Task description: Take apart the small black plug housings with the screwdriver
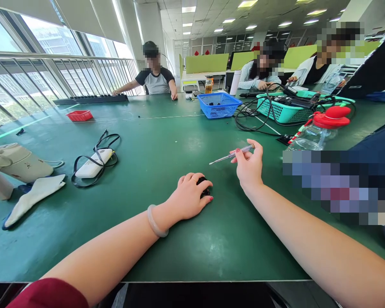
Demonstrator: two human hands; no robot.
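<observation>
My left hand [190,196] rests low over the green table, its fingers curled round a small black part [204,188] that they partly hide. In my right hand [250,164], a slim screwdriver [232,155] with a clear handle is pinched between thumb and fingers. Its metal shaft points left and slightly down, with the tip above the table and apart from the black part.
A white power bank [94,164] with a black strap lies left. Beyond are a red tray [79,115], a blue basket [218,112] and a teal basket [295,112] with cables. A red-lidded bottle [319,130] stands right. Several people sit around the table.
</observation>
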